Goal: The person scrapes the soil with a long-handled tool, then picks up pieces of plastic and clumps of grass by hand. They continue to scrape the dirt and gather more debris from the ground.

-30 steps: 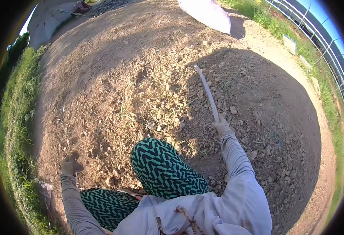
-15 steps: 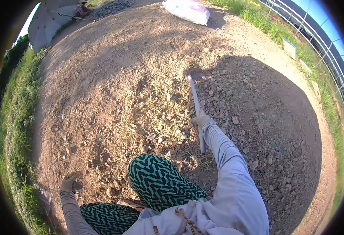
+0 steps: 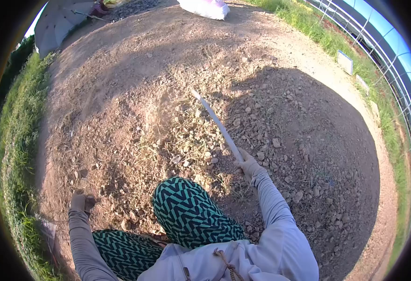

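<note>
"What's nearest?"

"The raised knee, in green-and-black zigzag cloth."

"And the hands?"

"The left hand is well to the knee's left, fingers curled; whether around anything, I can't tell. The right hand, beyond the knee and to its right, is wrapped round a pale stick."

"What's different from half a second ago?"

"That hand has drawn back toward the knee, and the stick's far tip has swung left, now almost straight out from the knee, past the dry weeds. Its lower end showed plainly then; now the right forearm mostly hides it. A dusty haze has appeared left of the tip."

"Farthest off?"

"A white sack, far beyond the knee, shifted leftward in view and cut off more at the top."
</note>
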### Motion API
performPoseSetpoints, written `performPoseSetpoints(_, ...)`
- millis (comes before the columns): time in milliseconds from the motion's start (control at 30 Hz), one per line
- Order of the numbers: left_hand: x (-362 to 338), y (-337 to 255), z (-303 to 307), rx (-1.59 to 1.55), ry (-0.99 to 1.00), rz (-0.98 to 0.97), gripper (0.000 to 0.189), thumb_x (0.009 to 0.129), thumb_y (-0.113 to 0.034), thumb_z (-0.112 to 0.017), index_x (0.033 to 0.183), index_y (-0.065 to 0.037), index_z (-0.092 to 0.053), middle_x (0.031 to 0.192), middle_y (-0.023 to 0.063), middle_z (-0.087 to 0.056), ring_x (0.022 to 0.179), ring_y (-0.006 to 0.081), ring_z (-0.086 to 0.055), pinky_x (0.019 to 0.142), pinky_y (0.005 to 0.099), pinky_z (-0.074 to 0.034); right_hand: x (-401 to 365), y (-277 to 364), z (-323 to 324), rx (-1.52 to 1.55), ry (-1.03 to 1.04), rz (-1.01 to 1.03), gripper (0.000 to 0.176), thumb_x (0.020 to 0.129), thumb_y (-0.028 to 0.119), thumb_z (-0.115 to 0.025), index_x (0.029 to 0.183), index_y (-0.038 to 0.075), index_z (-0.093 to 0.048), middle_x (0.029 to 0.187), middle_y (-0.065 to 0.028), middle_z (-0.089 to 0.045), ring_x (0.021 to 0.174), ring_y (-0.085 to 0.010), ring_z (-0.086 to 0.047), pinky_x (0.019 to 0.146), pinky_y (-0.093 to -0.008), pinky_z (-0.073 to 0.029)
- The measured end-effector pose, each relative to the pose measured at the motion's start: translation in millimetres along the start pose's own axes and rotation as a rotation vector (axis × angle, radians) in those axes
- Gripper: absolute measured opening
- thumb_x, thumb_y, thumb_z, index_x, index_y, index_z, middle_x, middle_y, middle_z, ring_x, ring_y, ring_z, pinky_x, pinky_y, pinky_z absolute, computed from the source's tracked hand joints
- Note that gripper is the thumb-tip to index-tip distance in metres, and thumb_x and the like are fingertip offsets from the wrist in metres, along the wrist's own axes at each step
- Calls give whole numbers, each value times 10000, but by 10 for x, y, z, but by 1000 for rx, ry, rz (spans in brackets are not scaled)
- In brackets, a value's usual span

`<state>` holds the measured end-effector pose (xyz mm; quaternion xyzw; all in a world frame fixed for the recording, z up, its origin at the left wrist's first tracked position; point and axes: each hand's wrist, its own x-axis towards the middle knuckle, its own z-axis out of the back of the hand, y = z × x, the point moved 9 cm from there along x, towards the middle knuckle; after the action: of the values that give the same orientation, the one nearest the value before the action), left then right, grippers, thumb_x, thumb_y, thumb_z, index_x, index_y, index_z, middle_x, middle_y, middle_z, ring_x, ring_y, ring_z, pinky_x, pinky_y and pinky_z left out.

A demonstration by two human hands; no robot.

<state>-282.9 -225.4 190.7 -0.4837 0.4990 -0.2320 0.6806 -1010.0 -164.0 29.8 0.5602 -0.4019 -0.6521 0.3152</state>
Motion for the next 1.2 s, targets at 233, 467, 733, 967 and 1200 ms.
performPoseSetpoints(233, 242, 294, 1329, 207, -173, 12, 32, 925, -41, -513, 907, -15, -505, 599, 138, -563, 439, 248, -534, 406, 369, -462, 1145, -3, 1713, 58, -565, 63, 673, 787, -47, -597, 1381, 203, -403, 724, -34, -558, 492, -137, -515, 401, -322, -471)
performPoseSetpoints(467, -118, 478, 1670, 213, -213, 260, 375, 998, -332, -436, 846, -26, -590, 632, 117, -615, 446, 212, -539, 381, 334, -444, 1820, 812, 934, -207, -374, -69, 907, 762, 47, -703, 1502, 170, -194, 928, -99, -626, 665, -211, -626, 575, -363, -516)
performPoseSetpoints(733, 517, 460, 1438, 253, -98, 108, 137, 954, -148, -534, 917, -27, -588, 660, 90, -612, 414, 187, -520, 356, 320, -437, 1367, 792, -1018, -830, 118, -19, 948, 772, 172, -652, 1528, 157, -79, 1144, -262, -622, 966, -350, -657, 872, -395, -526)
performPoseSetpoints(967, 545, 183, 610, 317, 132, 4, 266, 847, 68, -575, 1100, -9, -544, 886, 136, -674, 679, 277, -684, 570, 422, -577, 515, 128, -1542, -791, 246, 131, 929, 765, 202, -693, 1516, 100, -155, 1204, -229, -611, 1031, -338, -636, 951, -398, -473)
performPoseSetpoints(1200, 1009, 168, 434, 345, 117, -40, 82, 902, -30, -557, 975, -43, -523, 764, 111, -644, 592, 254, -640, 448, 372, -522, -533, -374, -28, 35, -130, 66, 834, 797, 70, -720, 1500, 157, -280, 977, -59, -603, 632, -110, -516, 514, -257, -439)
